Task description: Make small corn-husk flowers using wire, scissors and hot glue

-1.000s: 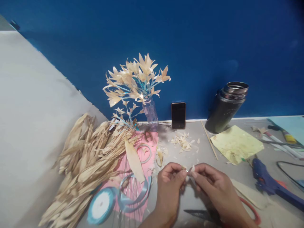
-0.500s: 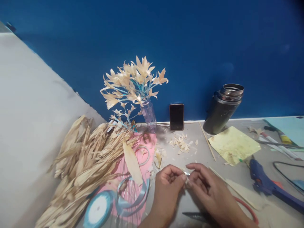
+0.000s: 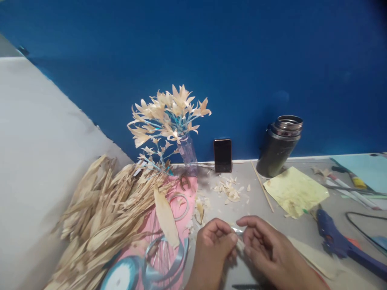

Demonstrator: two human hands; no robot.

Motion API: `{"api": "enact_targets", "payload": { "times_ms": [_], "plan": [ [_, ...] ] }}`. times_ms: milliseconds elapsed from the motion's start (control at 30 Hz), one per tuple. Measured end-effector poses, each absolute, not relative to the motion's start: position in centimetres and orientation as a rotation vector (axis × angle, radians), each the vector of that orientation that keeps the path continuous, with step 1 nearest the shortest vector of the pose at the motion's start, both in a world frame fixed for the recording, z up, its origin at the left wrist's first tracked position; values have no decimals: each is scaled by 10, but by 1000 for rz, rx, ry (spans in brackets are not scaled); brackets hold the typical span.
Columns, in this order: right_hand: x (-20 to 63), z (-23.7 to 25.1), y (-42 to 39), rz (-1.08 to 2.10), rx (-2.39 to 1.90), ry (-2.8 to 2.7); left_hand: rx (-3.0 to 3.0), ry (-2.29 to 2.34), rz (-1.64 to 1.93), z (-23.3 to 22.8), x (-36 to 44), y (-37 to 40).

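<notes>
Deep blue wall (image 3: 272, 60) stands behind the grey desk (image 3: 290, 233), w/ a phone (image 3: 223, 155) leaned upright against it, maybe so the screen can be seen while working. Near the front edge, the left hand (image 3: 213, 249) and right hand (image 3: 272, 253) meet, fingertips of both pressed together, pinching a small pale petal piece (image 3: 238, 237) between them, held just above the desk. It is tiny and blurred, so its exact shape I cannot tell. Dried husk strips (image 3: 102, 217) are heaped at the left edge, close for reaching. Finished husk flowers (image 3: 167, 117) stand in a small bottle at the back edge, out of the way. Blue ribbon roll (image 3: 121, 276) and glue gun (image 3: 335, 235) are partly cut off by the picture borders. Dark flask (image 3: 279, 145) stands open at the back, approx. right of the phone.
</notes>
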State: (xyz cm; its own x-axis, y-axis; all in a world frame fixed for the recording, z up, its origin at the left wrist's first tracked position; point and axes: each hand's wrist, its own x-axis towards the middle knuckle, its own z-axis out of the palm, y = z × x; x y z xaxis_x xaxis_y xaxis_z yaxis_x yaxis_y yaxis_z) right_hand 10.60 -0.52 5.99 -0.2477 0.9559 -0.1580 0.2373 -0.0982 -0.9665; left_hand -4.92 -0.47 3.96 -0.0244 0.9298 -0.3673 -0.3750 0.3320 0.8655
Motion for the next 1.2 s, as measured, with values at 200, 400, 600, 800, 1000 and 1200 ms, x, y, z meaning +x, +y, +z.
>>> {"api": "enact_targets", "payload": {
  "times_ms": [200,400,600,800,1000,1200],
  "plan": [
    [142,71,-11,1315,-1395,-1742,626,1132,1141,50,-45,-3],
    [280,23,-30,225,-1829,-1867,793,1260,1188,76,-28,14],
    [320,-13,-33,-295,-1906,-2084,1224,1193,1048,70,43,81],
    [304,-12,-20,-275,-1948,-2152,1264,1287,911,28,102,143],
    [323,-19,-24,-141,-1871,-2043,1281,1334,921,10,105,149],
    [348,14,-40,414,-1748,-1464,1164,1239,1015,20,101,143]
  ]
}}
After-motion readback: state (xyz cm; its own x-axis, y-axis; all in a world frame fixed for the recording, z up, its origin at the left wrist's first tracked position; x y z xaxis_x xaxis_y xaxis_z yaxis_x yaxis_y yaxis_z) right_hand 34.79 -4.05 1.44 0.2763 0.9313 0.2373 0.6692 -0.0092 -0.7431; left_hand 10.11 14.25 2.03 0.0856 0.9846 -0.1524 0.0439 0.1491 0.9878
